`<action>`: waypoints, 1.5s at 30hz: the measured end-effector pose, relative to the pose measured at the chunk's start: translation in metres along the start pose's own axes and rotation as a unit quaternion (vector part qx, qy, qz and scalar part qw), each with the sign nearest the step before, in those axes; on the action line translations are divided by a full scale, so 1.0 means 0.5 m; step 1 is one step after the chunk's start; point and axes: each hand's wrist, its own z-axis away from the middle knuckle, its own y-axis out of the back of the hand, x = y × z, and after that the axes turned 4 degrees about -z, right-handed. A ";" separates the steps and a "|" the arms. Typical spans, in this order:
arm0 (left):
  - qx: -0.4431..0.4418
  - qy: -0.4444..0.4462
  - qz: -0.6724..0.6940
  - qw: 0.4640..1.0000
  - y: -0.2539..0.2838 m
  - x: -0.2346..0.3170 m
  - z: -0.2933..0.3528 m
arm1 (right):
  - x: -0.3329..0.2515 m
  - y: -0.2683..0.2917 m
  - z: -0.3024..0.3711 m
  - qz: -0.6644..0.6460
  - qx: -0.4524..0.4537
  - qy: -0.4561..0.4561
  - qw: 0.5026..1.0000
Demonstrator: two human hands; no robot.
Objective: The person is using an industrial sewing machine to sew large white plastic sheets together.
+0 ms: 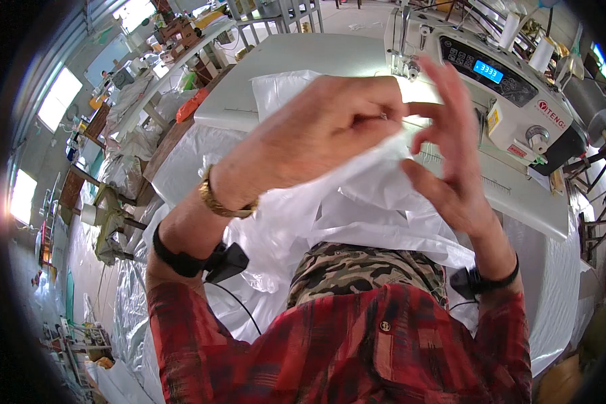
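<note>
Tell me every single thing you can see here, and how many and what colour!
Sewing machine: one, white with black panel, upper right
Screen: one, lit blue, on that panel
Thread cones: at least two, white, behind the machine
Worktable: one, pale grey, under the machine
Plastic sheeting: count unclear, whitish and see-through, on the table and around the lap
Bright windows: at least two, white, far left
Orange-red bundle: one, left of the table
Background clutter: too small to count, mixed colours
Bracelet or watch: one, gold, left wrist
Straps: two, black, one per forearm
Shirt: one, red plaid, bottom
Camouflage cloth: one, green-brown, lap
Left hand: one, bare, centre
Right hand: one, bare, blurred, right of centre
</note>
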 end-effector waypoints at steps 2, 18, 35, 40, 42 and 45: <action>0.011 0.004 0.007 1.000 -0.010 0.020 -0.003 | -0.012 -0.034 -0.070 -0.041 -0.073 0.092 0.992; 0.212 0.279 -0.147 0.925 -0.142 0.025 0.417 | 0.072 -0.123 -0.175 -0.311 -0.020 -0.262 0.913; -0.018 0.452 0.159 0.878 -0.308 -0.119 0.511 | 0.006 -0.051 -0.295 -0.547 0.162 0.010 0.821; 0.121 0.324 0.203 0.916 -0.089 -0.005 0.569 | 0.139 -0.010 -0.286 -0.278 0.239 0.052 0.929; 0.245 0.324 0.128 0.905 -0.040 0.006 0.594 | 0.201 -0.006 -0.235 -0.273 0.250 -0.009 0.929; 0.421 0.316 0.011 0.850 0.009 -0.016 0.641 | 0.254 0.015 -0.143 -0.301 0.274 -0.185 0.894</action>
